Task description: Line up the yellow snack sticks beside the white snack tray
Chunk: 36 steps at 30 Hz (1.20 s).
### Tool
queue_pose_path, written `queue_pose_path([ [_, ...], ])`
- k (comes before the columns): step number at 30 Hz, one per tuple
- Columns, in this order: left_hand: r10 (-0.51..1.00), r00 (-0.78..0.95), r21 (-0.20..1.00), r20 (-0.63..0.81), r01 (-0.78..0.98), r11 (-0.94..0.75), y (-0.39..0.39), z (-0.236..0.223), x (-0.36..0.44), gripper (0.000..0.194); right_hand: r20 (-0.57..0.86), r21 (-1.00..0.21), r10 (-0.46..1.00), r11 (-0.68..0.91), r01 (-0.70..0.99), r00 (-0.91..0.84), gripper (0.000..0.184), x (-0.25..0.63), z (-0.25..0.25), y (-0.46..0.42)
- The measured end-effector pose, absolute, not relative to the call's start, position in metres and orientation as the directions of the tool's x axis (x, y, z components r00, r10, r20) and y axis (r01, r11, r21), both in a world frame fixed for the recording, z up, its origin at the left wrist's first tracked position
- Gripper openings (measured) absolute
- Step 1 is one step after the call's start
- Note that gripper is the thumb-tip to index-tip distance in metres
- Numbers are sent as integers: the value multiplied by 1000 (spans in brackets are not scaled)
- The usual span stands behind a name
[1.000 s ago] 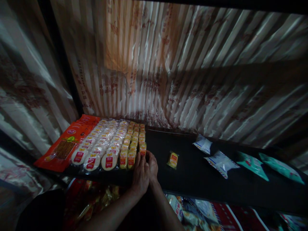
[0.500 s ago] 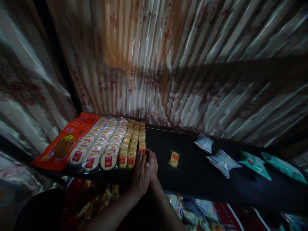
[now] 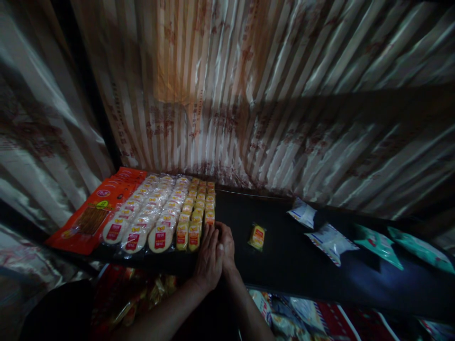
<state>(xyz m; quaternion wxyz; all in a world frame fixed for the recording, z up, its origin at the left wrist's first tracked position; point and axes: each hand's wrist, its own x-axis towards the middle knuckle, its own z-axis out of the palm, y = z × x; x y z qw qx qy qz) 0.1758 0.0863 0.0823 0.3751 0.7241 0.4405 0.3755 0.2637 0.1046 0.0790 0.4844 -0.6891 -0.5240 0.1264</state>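
My left hand (image 3: 208,259) and my right hand (image 3: 226,246) are pressed close together at the front of the rightmost row of small yellow snack packets (image 3: 209,214). The left fingers point forward, held together, with their tips against that row. My right hand's fingers curl in from the right side. Anything between the two hands is hidden behind the fingers. Just left of my hands stand two more rows of yellow packets (image 3: 194,234). Beyond them lie rows of round white wrapped cakes (image 3: 159,238). One single yellow packet (image 3: 256,237) lies apart, right of my hands.
Orange snack bags (image 3: 90,213) overlap at the left end of the black shelf (image 3: 284,265). White pillow bags (image 3: 332,241) and green bags (image 3: 378,244) lie toward the right. A crinkled striped sheet (image 3: 227,94) hangs behind. More packaged goods (image 3: 289,315) sit on a lower level.
Both hands stay at the front of the rightmost row, with only a very slight shift. The view has moved slightly; the goods on the shelf keep their places.
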Motion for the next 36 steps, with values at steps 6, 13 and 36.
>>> queue_pose_path([
  [6, 916, 348, 878, 200, 352, -326, 86, 83, 175, 56, 299, -822, 830, -27, 569, 470, 42, 272, 74, 117],
  [13, 941, 288, 908, 179, 319, -270, 90, 78, 178, 56, 297, -867, 874, 78, 492, 385, 39, 271, 74, 118],
  [36, 932, 306, 891, 197, 340, -300, 88, 76, 179, 53, 350, -754, 816, -47, 656, 460, 41, 281, 77, 111],
])
